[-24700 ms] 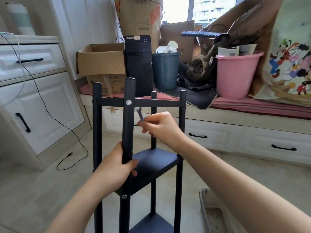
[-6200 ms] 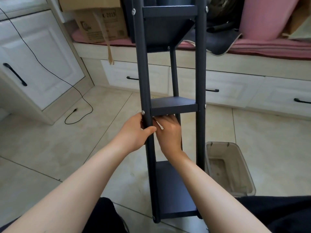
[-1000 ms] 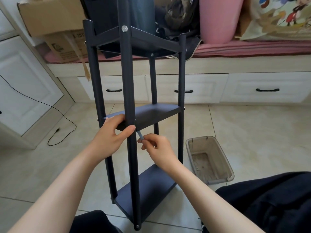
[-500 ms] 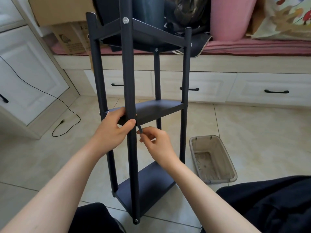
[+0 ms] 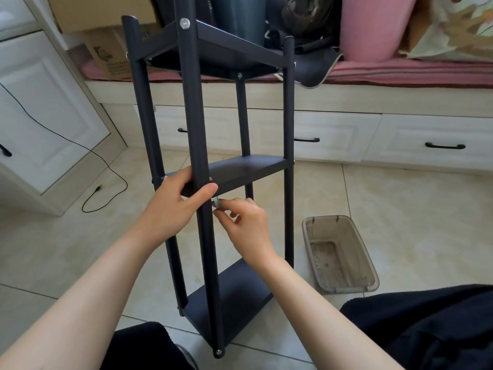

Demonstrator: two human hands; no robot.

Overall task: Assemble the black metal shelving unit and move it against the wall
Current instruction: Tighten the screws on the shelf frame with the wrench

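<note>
The black metal shelving unit (image 5: 289,108) stands upright on the tiled floor in front of me, with three shelves fixed between its posts. My left hand (image 5: 176,206) grips the near front post at the level of the middle shelf (image 5: 248,170), thumb across the post. Just right of that post my right hand (image 5: 246,228) pinches a small silver hex key (image 5: 216,203), whose upper end sits under the middle shelf's near corner. Silver screw heads show on the near post at the top and bottom.
A translucent plastic bin (image 5: 340,253) lies on the floor right of the unit. White drawers (image 5: 426,140) run below a window seat loaded with a cardboard box (image 5: 106,49) and a pink bucket (image 5: 373,25). A black cable (image 5: 106,166) trails across the floor beside a white cabinet (image 5: 40,116).
My view has moved slightly closer. My left hand keeps its grip on the post. My right hand has shifted the hex key a little at the middle shelf's corner.
</note>
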